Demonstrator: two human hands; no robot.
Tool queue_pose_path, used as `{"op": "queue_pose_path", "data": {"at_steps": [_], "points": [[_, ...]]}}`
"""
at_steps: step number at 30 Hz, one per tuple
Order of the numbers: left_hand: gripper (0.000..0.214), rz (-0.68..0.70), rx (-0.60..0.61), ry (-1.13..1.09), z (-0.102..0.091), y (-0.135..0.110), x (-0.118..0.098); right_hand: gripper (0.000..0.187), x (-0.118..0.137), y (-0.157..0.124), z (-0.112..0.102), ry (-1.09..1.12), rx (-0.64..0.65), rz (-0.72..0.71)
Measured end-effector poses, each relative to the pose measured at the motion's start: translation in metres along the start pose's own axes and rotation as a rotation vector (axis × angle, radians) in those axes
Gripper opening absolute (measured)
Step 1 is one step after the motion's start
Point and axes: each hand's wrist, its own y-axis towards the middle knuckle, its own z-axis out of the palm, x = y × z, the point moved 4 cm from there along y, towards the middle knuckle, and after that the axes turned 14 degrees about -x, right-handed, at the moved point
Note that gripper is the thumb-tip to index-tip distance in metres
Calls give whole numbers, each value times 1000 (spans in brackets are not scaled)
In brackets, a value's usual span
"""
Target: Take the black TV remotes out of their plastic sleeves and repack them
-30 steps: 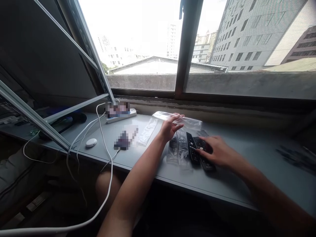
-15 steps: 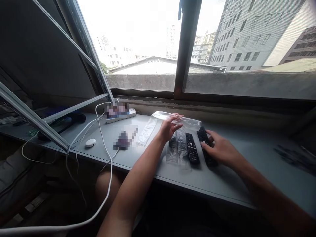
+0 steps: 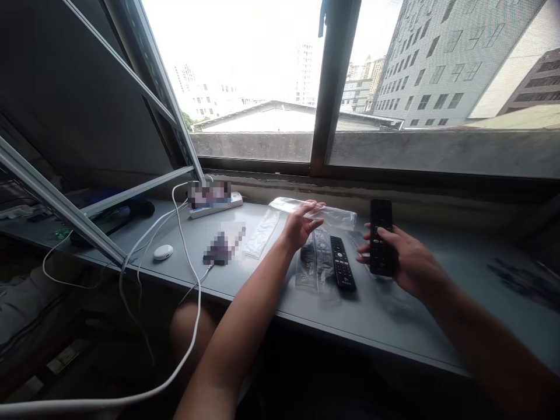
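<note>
My right hand grips a black remote control, raised above the desk with its button side facing me, thumb on the front. My left hand holds a long clear plastic bag, which stretches out on both sides of the fingers. Between the hands a second black remote control lies on the desk, buttons up. Beside it, partly under my left wrist, dark items in clear plastic sleeves lie flat. Another clear bag rests left of my left forearm.
The grey desk runs below a window. On its left are a round white case, a white power strip, a blurred-out item and a white cable. A metal frame slants over the left end.
My right hand has lifted the remote control off the desk, bringing it upright and slightly to the right. My left hand and the plastic bag have hardly moved.
</note>
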Motion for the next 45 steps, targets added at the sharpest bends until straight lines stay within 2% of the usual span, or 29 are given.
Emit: {"op": "queue_pose_path", "data": {"at_steps": [3, 6, 8, 11, 15, 18, 21, 26, 29, 32, 36, 41, 45], "points": [[18, -8, -26, -19, -3, 1, -2, 23, 1, -6, 8, 134, 58, 88], [24, -10, -62, -43, -5, 2, -4, 35, 2, -11, 13, 211, 149, 178], [27, -9, -82, -56, -6, 2, -6, 45, 1, -12, 14, 221, 194, 210], [28, -13, -103, -67, -7, 1, -9, 42, -1, -12, 14, 201, 244, 231], [29, -25, -124, -53, -5, -1, -9, 34, -3, -11, 14, 302, 243, 344], [27, -26, -119, -48, -5, -1, -9, 36, -4, -13, 16, 446, 234, 472], [28, -23, -114, -50, -5, 0, -8, 37, -5, -12, 17, 514, 235, 531], [31, -17, -117, -45, -6, 2, -7, 25, -6, -6, 13, 436, 170, 513], [29, -14, -111, -47, -6, 1, -8, 29, -7, -4, 10, 419, 139, 495], [30, -14, -109, -51, -5, 0, -8, 34, -7, -6, 12, 466, 178, 478], [34, -24, -114, -56, -5, -1, -8, 32, -5, -11, 16, 413, 260, 417], [36, -15, -117, -54, -7, 1, -8, 32, -5, -12, 17, 413, 251, 406], [34, -15, -129, -50, -8, 3, -7, 22, -8, -10, 15, 391, 224, 413]]}}
